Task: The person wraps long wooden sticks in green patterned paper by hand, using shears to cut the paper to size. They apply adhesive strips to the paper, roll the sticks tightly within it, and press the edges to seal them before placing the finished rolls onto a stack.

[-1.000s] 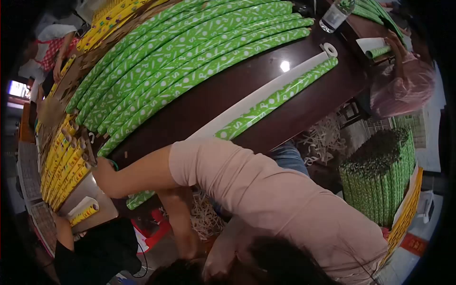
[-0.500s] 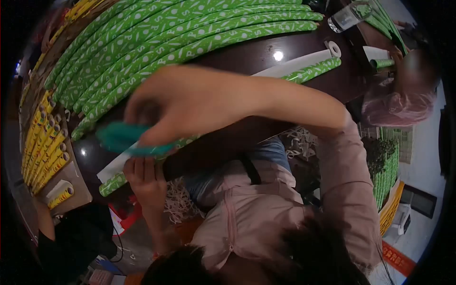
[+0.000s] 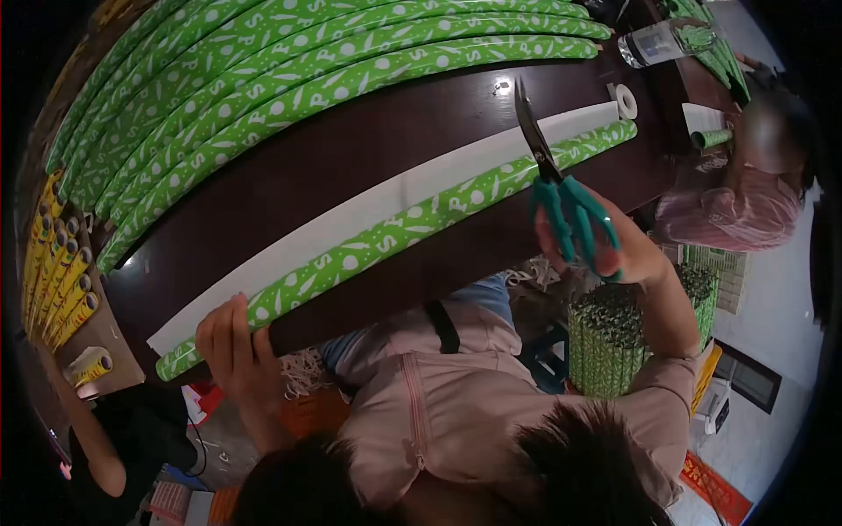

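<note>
Across the dark table (image 3: pixel 368 131) lies a green patterned roll (image 3: pixel 377 241), a strip of its white underside (image 3: pixel 351 210) showing along the far side. My left hand (image 3: pixel 231 346) rests over the roll near its left end, fingers spread on the paper. On the right, my right hand (image 3: pixel 618 241) has its fingers through the teal handles of the scissors (image 3: pixel 561 206). The black blades point up and away, above the right part of the roll, and look closed or nearly so.
Many green rolls (image 3: pixel 289 70) lie along the far side. Yellow rolls (image 3: pixel 66 280) are at the left edge, near another person's arm (image 3: pixel 96 447). A bottle (image 3: pixel 653 44) stands at the back right; a person in pink (image 3: pixel 728 206) sits there. Upright green rolls (image 3: pixel 605 351) stand below right.
My right hand has swung from the left end to the right with the scissors. The roll, hidden in part before, shows along its length. My left hand stays at its left end.
</note>
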`<state>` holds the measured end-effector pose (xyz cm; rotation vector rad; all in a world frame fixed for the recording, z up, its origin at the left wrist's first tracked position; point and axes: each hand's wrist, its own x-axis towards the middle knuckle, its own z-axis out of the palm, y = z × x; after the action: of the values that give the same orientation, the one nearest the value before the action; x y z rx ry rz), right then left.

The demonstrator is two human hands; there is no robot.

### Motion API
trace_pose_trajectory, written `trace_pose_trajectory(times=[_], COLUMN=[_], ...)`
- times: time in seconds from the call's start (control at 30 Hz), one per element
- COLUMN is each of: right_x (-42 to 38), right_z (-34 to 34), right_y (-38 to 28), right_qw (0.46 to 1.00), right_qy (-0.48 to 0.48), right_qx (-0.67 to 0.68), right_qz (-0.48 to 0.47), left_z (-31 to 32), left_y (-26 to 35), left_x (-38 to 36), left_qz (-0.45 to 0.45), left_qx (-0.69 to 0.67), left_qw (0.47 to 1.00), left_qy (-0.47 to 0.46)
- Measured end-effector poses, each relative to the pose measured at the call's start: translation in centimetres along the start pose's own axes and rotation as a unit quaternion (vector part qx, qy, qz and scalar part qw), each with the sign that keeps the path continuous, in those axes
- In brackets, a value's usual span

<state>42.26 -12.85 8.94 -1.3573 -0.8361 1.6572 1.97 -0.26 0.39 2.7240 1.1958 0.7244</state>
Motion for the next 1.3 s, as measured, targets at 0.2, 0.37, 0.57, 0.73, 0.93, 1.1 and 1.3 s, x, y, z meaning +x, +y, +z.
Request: trace_pose_trajectory(times=[0.2, 0.37, 0.57, 0.73, 0.93, 1.1, 1.3], right_x=[0.3, 1.0, 4.4, 6.8, 8.2, 7.9, 8.0], right_z=[-0.8, -2.5, 0.1, 2.4, 2.6, 3.2, 4.0], right_y=[-2.9, -2.1, -1.8, -3.2, -3.3, -3.6, -4.3], right_qw=[0.976, 0.974, 0.928, 0.931, 0.917, 0.930, 0.936], right_qy=[-0.122, -0.177, -0.313, -0.312, -0.289, -0.267, -0.240], right_qx=[-0.160, -0.001, 0.045, -0.027, -0.031, -0.055, -0.103], right_qz=[0.085, 0.140, 0.198, 0.187, 0.272, 0.248, 0.237], left_z=[0.2, 0.1, 0.2, -0.1, -0.5, -0.6, -0.5], left_y=[-0.5, -0.7, -0.5, 0.1, -0.1, -0.1, -0.6], left_x=[-0.5, -0.7, -0.8, -0.3, -1.0, -0.8, -0.9], left_qz=[0.015, 0.007, 0.003, -0.002, -0.016, -0.009, 0.009], left_qx=[0.003, -0.001, 0.006, 0.001, -0.016, -0.009, -0.002], left_qw=[1.000, 1.000, 1.000, 1.000, 0.999, 0.998, 0.998], left_qy=[0.008, -0.015, -0.007, -0.001, -0.040, -0.055, -0.060])
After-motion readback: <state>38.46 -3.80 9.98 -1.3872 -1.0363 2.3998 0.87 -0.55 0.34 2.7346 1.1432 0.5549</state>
